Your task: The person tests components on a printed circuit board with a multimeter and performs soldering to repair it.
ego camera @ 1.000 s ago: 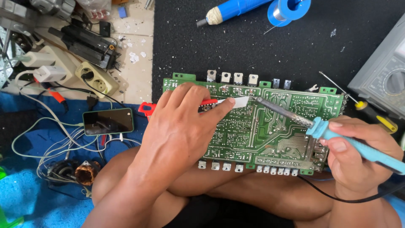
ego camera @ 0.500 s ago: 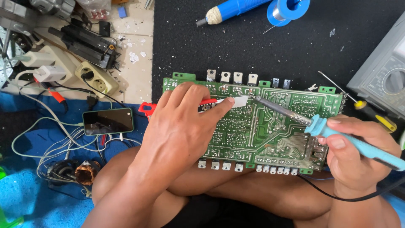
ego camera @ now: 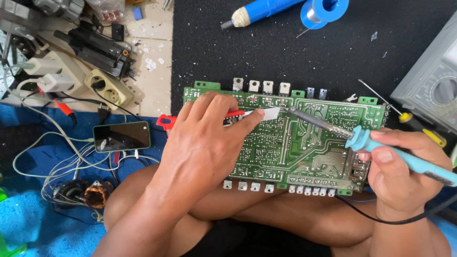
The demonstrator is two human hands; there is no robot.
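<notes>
Seen from the camera on my head, looking down at my lap: a long green circuit board (ego camera: 304, 143) lies solder side up across my crossed legs, its far edge against a black mat (ego camera: 266, 52).

My left hand (ego camera: 204, 143) rests palm down on the left part of the board. Its grip is pinched together, thumb and fingers clamped on a red-handled utility knife (ego camera: 247, 114), whose pale blade lies flat over the board and points right. The red tail of the knife sticks out past the board's left edge.

My right hand (ego camera: 397, 178) sits at the board's right end. Its grip is wrapped tight around the light blue handle of a soldering iron (ego camera: 362, 138). The iron's metal shaft slants up and left, and its tip is just beside the tip of the blade, near the board's top middle. I cannot tell whether they touch.

Beyond the board, on the mat, lie a blue desoldering pump (ego camera: 266, 9) and a blue spool of solder (ego camera: 323, 9). At the right are a grey multimeter (ego camera: 433, 90) and a yellow-handled screwdriver (ego camera: 404, 116). At the left, a phone (ego camera: 121, 135) lies on blue cloth among white cables, with a cream power strip (ego camera: 107, 88) above it.
</notes>
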